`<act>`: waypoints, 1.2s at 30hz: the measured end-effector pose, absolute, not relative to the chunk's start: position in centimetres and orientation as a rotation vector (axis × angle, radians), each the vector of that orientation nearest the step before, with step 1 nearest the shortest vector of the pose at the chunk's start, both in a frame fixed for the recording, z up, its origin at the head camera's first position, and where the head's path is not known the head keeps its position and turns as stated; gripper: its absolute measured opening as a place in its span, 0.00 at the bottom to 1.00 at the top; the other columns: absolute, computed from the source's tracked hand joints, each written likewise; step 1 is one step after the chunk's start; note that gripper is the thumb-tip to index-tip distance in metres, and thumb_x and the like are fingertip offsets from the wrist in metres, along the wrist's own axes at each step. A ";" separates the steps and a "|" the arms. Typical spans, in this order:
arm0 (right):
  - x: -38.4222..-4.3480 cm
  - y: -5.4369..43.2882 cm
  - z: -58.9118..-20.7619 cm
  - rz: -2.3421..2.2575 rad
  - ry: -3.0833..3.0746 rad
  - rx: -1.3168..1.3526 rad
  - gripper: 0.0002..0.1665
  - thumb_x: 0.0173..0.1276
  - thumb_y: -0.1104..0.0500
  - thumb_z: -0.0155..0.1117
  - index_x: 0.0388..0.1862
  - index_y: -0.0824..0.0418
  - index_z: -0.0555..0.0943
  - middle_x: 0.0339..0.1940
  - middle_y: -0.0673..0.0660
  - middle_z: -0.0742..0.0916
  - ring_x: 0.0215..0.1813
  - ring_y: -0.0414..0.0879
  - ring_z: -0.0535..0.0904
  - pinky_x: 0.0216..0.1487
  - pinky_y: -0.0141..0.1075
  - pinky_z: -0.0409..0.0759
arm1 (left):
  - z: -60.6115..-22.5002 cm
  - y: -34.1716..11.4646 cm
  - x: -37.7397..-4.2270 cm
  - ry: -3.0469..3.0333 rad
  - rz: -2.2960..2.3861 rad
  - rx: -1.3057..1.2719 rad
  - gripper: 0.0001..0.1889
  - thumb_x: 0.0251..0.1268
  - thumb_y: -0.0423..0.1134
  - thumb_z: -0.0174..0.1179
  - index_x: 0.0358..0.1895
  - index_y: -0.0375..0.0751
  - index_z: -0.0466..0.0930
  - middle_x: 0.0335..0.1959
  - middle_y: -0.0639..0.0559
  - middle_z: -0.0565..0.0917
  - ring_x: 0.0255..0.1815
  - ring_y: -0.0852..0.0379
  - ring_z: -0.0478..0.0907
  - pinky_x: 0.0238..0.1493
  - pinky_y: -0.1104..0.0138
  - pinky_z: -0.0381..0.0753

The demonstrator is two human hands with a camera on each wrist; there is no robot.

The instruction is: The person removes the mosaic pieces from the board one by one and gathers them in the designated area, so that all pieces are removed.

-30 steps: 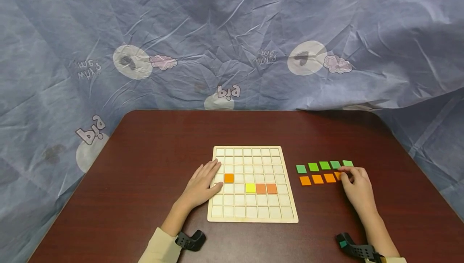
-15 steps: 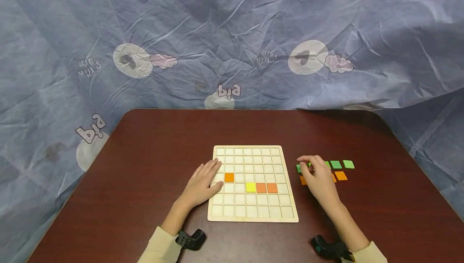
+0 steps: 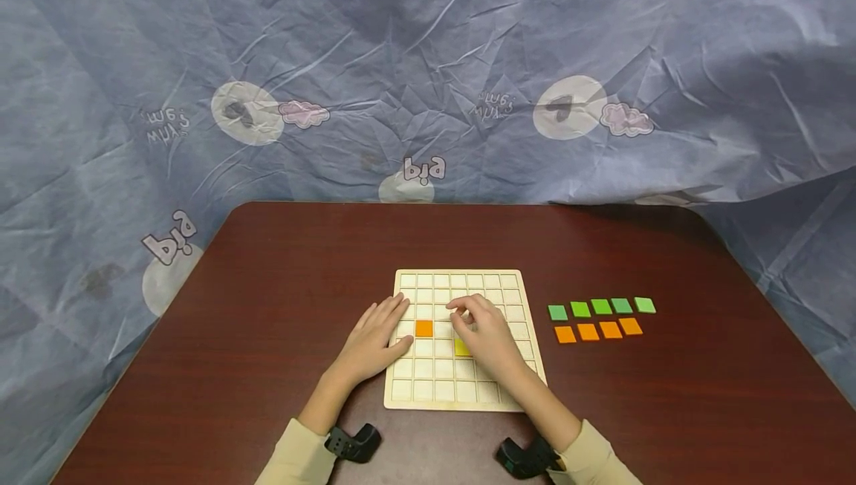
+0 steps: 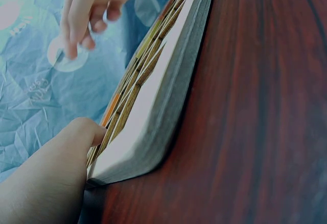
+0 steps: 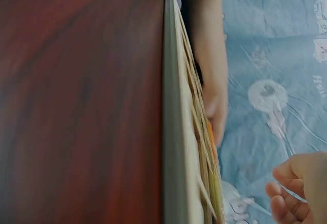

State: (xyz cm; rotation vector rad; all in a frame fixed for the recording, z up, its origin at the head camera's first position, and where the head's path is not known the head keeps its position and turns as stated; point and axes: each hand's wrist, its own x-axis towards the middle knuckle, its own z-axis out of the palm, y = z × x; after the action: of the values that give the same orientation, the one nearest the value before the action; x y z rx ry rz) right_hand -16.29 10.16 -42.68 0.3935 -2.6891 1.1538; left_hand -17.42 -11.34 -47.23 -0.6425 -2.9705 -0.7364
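A pale wooden grid board (image 3: 401,396) lies on the dark red-brown table. My left hand (image 3: 371,340) rests flat over its left edge, fingers spread. Above the middle of the board is my right hand (image 3: 484,336), its thumb and fingers bent close together. No tile is visible at its fingertips, so whether it pinches one cannot be told. An orange tile (image 3: 424,328) sits in a square left of the right hand. A yellow tile (image 3: 462,347) shows partly beneath that hand, which covers the squares further right. In the left wrist view, the right hand (image 4: 94,12) appears blurred above the board.
To the board's right lie two rows of square tiles: several green tiles (image 3: 601,307) behind and several orange tiles (image 3: 588,332) in front. A blue-grey printed cloth (image 3: 428,99) hangs behind the table (image 3: 301,247). Each wrist wears a black device (image 3: 353,443).
My right hand has travelled left from the tile rows to above the board, now hiding the two orange-red tiles there. The rows are fully uncovered. My left hand has stayed put.
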 end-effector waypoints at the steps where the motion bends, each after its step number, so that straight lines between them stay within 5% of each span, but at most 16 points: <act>1: -16.3 9.7 -42.9 1.163 -2.698 0.399 0.08 0.63 0.59 0.58 0.40 0.55 0.81 0.32 0.46 0.80 0.33 0.37 0.72 0.34 0.28 0.72 | -47.2 -11.3 -17.4 -2.970 -0.735 -0.639 0.34 0.63 0.56 0.46 0.70 0.47 0.54 0.72 0.53 0.56 0.73 0.54 0.51 0.73 0.58 0.45; 10: -16.8 7.4 -44.5 1.133 -2.755 0.410 0.09 0.62 0.55 0.57 0.39 0.51 0.81 0.35 0.44 0.81 0.36 0.37 0.73 0.43 0.34 0.68 | -47.1 -11.4 -17.3 -2.956 -0.727 -0.649 0.33 0.62 0.54 0.48 0.70 0.46 0.56 0.71 0.51 0.57 0.72 0.53 0.52 0.73 0.57 0.46; 36: -16.9 7.5 -46.2 0.925 -2.801 0.473 0.13 0.58 0.52 0.62 0.43 0.49 0.82 0.42 0.48 0.80 0.47 0.44 0.75 0.43 0.36 0.68 | -47.4 -11.3 -17.4 -2.980 -0.701 -0.642 0.34 0.63 0.56 0.46 0.70 0.47 0.54 0.72 0.53 0.55 0.73 0.55 0.51 0.73 0.58 0.45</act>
State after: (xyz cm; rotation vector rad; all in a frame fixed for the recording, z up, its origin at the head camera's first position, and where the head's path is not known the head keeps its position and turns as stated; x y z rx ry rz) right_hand -16.87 7.48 -46.22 0.4727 -2.8015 0.9253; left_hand -17.44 -11.32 -47.35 -0.6416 -2.9797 -0.7007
